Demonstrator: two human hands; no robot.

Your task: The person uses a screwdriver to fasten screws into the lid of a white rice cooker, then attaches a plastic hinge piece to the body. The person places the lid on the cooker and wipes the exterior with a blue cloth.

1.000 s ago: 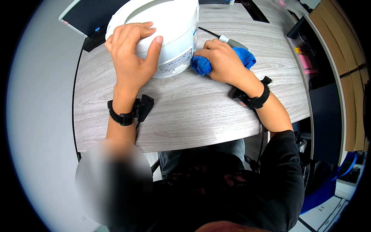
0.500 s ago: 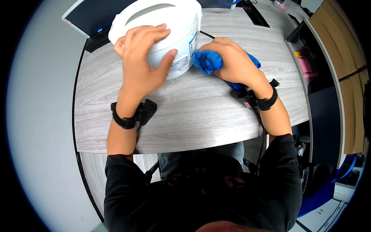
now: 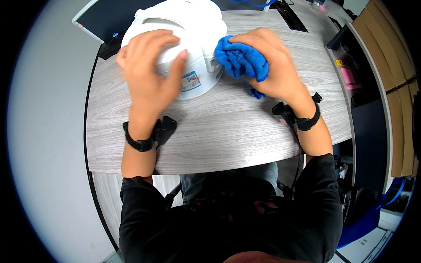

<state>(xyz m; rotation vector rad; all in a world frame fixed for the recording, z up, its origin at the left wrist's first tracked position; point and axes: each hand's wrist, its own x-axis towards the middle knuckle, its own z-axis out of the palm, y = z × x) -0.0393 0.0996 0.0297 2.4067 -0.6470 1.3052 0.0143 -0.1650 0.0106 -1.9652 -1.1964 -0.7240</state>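
Observation:
A white rice cooker (image 3: 199,28) with a rounded lid and a carrying handle stands at the far left of the table. A printed label on its side faces me. My left hand (image 3: 149,72), slightly smeared by motion, lies over the near left part of the lid with its fingers spread and thumb apart. In my right hand (image 3: 278,63) is a bunched blue cloth (image 3: 241,57), held close to the cooker's right side. A loose end of the cloth hangs below the hand. Whether the cloth touches the cooker I cannot tell.
A monitor (image 3: 114,22) stands behind the cooker on a grey wood-grain table (image 3: 219,140). To the right, a shelf unit (image 3: 372,144) holds a pink item (image 3: 347,78), with cardboard boxes (image 3: 401,118) beyond. Each wrist wears a strapped black device, with a cable (image 3: 299,162) trailing from the right one.
The rice cooker has turned, bringing a different label and side to the front. My left hand has shifted slightly left, and my right hand has lifted the cloth up and away from the table.

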